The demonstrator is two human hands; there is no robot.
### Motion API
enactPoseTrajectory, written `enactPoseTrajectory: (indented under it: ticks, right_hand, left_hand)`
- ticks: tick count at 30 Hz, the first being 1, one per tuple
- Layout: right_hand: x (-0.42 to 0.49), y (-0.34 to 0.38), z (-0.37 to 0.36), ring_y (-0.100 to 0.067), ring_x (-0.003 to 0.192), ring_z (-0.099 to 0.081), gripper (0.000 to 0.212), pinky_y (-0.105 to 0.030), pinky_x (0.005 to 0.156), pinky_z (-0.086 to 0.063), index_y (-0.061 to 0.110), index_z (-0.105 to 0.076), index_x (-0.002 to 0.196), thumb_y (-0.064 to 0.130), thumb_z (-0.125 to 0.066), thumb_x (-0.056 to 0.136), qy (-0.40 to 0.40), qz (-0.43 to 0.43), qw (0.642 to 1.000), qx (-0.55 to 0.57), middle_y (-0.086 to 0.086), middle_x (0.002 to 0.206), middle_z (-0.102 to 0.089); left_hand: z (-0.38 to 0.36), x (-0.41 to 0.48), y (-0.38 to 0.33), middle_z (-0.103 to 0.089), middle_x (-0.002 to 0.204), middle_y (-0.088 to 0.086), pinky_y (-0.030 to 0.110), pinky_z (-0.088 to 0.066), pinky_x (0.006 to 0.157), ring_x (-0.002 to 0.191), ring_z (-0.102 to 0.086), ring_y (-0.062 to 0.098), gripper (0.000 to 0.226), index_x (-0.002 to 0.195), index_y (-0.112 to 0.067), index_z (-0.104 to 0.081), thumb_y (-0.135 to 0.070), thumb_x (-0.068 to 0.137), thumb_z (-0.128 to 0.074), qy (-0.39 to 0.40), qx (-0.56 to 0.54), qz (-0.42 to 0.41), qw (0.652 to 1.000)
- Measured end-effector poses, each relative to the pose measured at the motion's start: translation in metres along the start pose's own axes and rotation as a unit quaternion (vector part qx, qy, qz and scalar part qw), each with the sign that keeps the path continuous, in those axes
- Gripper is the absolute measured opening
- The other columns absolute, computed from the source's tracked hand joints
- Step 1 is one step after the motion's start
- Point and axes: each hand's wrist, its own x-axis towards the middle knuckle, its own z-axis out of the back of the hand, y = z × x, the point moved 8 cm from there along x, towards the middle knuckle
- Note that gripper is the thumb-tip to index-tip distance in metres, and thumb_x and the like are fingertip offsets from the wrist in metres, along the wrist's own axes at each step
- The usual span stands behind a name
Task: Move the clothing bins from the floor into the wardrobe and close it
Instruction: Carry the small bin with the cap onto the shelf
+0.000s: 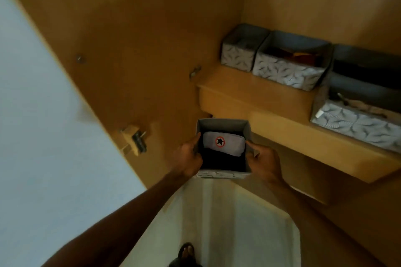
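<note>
We reach both arms forward and hold one small grey bin [223, 173] in the air, in front of and below the wardrobe shelf [260, 102]. Our left hand [189, 159] clasps its left wall, thumb hooked over the rim; our right hand [263, 161] clasps the right wall likewise, fingers curled round the fabric. Inside lie one pale folded garment [225, 143] with a star badge and dark cloth. Three patterned bins already stand on the shelf: one small [237, 57], one wider [284, 73], one nearest [358, 128]. The open wardrobe door [121, 50] stands to our left.

pale floor [238, 223], sandalled foot [186, 250], white wall [43, 136].
</note>
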Motion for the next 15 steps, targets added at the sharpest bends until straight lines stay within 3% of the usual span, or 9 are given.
enactPoseTrajectory:
  ticks: [3, 6, 11, 15]
  right_hand:
    - [0.039, 0.006, 0.016, -0.003, 0.043, -0.043, 0.04, -0.028, 0.047, -0.039, 0.02, -0.062, 0.126, 0.011, -0.059, 0.087, -0.041, 0.002, 0.999, 0.007, -0.004, 0.057, -0.063]
    - [0.079, 0.002, 0.03, -0.008, 0.044, -0.05, 0.04, -0.026, 0.053, -0.042, 0.023, -0.064, 0.125, 0.013, -0.059, 0.086, -0.072, -0.022, 0.997, 0.024, -0.013, 0.08, -0.074]
    - [0.15, -0.006, 0.056, -0.019, 0.078, -0.069, 0.043, -0.029, 0.07, -0.054, 0.025, -0.066, 0.122, 0.014, -0.058, 0.082, -0.111, -0.027, 0.992, 0.052, -0.005, 0.105, -0.075]
    - [0.209, -0.009, 0.068, -0.022, 0.097, -0.067, 0.042, -0.024, 0.077, -0.048, 0.021, -0.064, 0.125, 0.011, -0.057, 0.085, -0.113, -0.029, 0.992, 0.051, -0.008, 0.113, -0.072]
  left_hand:
    - [0.002, 0.053, -0.025, -0.066, 0.123, 0.007, 0.041, -0.054, 0.091, 0.108, -0.062, 0.024, 0.072, 0.144, -0.024, -0.042, 0.008, 0.08, -0.045, 0.001, -0.04, -0.028, 0.999]
    - [0.003, 0.1, -0.056, -0.061, 0.128, 0.01, 0.031, -0.049, 0.094, 0.115, -0.057, 0.024, 0.072, 0.146, -0.015, -0.039, 0.017, 0.081, -0.044, 0.001, -0.055, -0.058, 0.997]
    - [0.0, 0.175, -0.1, -0.052, 0.119, -0.009, 0.013, -0.044, 0.087, 0.109, -0.052, 0.009, 0.059, 0.143, -0.014, -0.044, 0.013, 0.09, -0.044, 0.015, -0.063, -0.082, 0.995]
    - [-0.005, 0.245, -0.113, -0.069, 0.117, -0.001, 0.039, -0.056, 0.088, 0.105, -0.063, 0.018, 0.057, 0.134, -0.029, -0.053, 0.003, 0.087, -0.048, -0.003, -0.013, -0.112, 0.994]
